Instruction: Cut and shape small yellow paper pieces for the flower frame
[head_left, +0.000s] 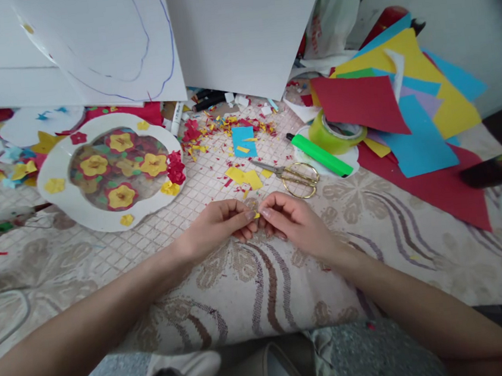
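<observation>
Between my two hands is a tiny yellow paper piece (257,215), mostly covered by the fingertips. My left hand (227,219) pinches it from the left, thumb against forefinger. From the other side my right hand (288,220) pinches it too, the fingertips of both hands nearly meeting. Just beyond them lie yellow paper scraps (244,176) and gold-handled scissors (292,177), blades pointing left. A blue paper rectangle (244,142) sits farther back. To the left stands a white scalloped frame (54,167) with red and yellow paper flowers (122,195) inside it.
Coloured paper sheets (420,140) pile up at the right, beside a green cutter or marker (322,155) and a yellow-green tape roll (335,134). White boards (243,27) lean at the back. Paper bits (213,126) litter the patterned tablecloth (226,292); its front edge is near.
</observation>
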`<state>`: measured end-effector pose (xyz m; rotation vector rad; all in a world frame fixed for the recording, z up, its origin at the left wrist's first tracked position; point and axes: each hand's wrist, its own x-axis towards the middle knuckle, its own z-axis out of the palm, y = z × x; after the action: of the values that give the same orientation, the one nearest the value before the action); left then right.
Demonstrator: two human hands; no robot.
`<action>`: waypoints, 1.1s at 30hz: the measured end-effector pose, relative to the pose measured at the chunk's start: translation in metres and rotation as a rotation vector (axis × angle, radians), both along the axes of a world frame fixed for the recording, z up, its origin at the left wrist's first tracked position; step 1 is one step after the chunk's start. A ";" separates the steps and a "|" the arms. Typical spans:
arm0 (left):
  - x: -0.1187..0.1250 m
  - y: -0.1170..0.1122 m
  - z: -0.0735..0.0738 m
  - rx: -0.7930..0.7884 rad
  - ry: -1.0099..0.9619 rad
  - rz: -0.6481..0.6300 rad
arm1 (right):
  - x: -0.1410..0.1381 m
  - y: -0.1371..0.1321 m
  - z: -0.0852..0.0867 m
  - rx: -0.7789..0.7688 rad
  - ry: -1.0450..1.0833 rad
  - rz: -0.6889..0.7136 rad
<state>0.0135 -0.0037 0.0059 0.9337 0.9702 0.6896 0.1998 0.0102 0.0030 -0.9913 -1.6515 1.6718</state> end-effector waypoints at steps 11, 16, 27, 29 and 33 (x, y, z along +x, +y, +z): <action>-0.003 0.000 0.001 -0.186 -0.208 -0.131 | 0.004 0.004 0.001 0.321 0.018 0.050; 0.000 0.000 0.002 -0.080 -0.077 -0.103 | 0.003 0.003 -0.002 0.367 -0.075 0.057; 0.002 -0.002 0.001 -0.069 -0.048 -0.043 | 0.002 0.001 -0.004 0.298 -0.166 0.006; 0.003 -0.003 0.000 0.002 0.008 -0.049 | 0.001 0.001 -0.005 0.283 -0.167 0.011; 0.004 -0.004 -0.001 0.126 0.080 -0.032 | 0.000 0.001 -0.006 0.263 -0.158 0.011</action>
<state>0.0176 -0.0076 0.0052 1.0917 0.9888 0.6969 0.2001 0.0112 -0.0032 -1.0035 -1.9244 1.3664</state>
